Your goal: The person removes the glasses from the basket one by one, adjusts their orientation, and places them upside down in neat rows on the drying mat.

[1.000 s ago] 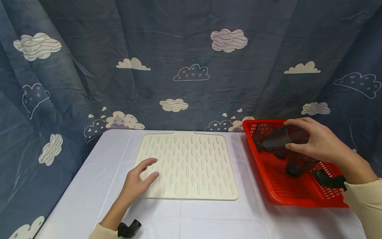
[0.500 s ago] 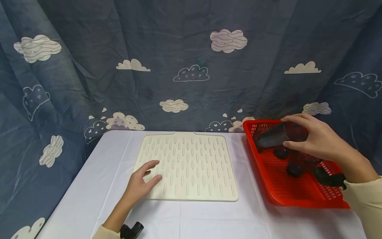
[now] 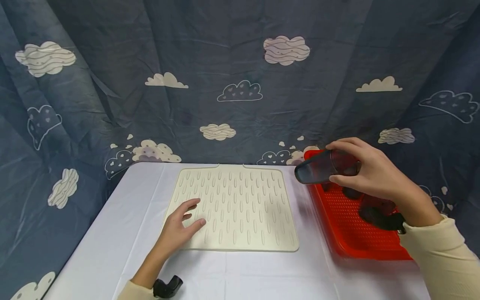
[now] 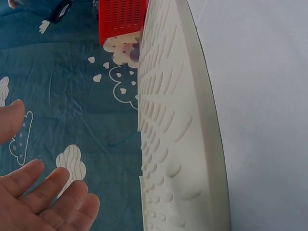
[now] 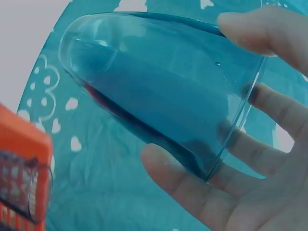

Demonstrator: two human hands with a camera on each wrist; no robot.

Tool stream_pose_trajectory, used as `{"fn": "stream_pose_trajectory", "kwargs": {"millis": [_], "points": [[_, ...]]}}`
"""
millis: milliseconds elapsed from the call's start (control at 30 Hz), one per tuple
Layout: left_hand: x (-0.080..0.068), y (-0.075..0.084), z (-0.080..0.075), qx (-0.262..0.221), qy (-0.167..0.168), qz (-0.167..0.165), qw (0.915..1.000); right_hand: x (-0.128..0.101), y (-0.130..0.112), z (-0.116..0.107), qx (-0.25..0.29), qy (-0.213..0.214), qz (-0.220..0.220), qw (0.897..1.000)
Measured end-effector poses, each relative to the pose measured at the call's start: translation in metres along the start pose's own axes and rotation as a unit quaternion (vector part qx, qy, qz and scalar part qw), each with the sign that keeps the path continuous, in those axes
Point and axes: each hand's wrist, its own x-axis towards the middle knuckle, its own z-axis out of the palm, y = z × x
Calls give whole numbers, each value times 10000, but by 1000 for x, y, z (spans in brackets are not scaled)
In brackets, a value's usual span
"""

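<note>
My right hand [image 3: 369, 171] holds a dark tinted drinking glass [image 3: 313, 168] near its rim, thumb on one side and fingers on the other. The glass lies tilted in the air, its closed base pointing left, over the near-left wall of the red basket [image 3: 337, 237]. In the right wrist view the glass [image 5: 159, 86] looks bluish and see-through. My left hand [image 3: 175, 231] hovers over the left part of a cream ridged drying mat [image 3: 240, 208], its fingers and thumb apart and nothing between them. The left wrist view shows those fingers [image 4: 72, 202] relaxed beside the mat.
More dark glasses lie in the red basket, one of them a glass [image 3: 376, 204] partly behind my right wrist. The mat lies flat on a white-covered table [image 3: 262, 275]. A dark blue cloud-patterned cloth [image 3: 240, 116] hangs right behind the table.
My right hand has lifted the glass up and left, from inside the basket to past its left rim. The left hand has shifted only slightly right.
</note>
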Motion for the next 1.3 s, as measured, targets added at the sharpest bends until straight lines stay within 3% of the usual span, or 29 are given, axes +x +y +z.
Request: {"fn": "stream_pose_trajectory", "kwargs": {"millis": [267, 800, 1067, 1300], "points": [[3, 2, 6, -30, -34, 114, 9999, 5, -13, 24, 454, 5, -407, 9981], [14, 15, 21, -352, -107, 362, 9987, 17, -37, 65, 798, 14, -834, 9933], [9, 18, 23, -613, -192, 126, 9979, 19, -53, 96, 1892, -139, -780, 9787], [13, 23, 27, -894, -278, 177, 9955, 19, -66, 114, 2398, -294, -846, 9667]]}}
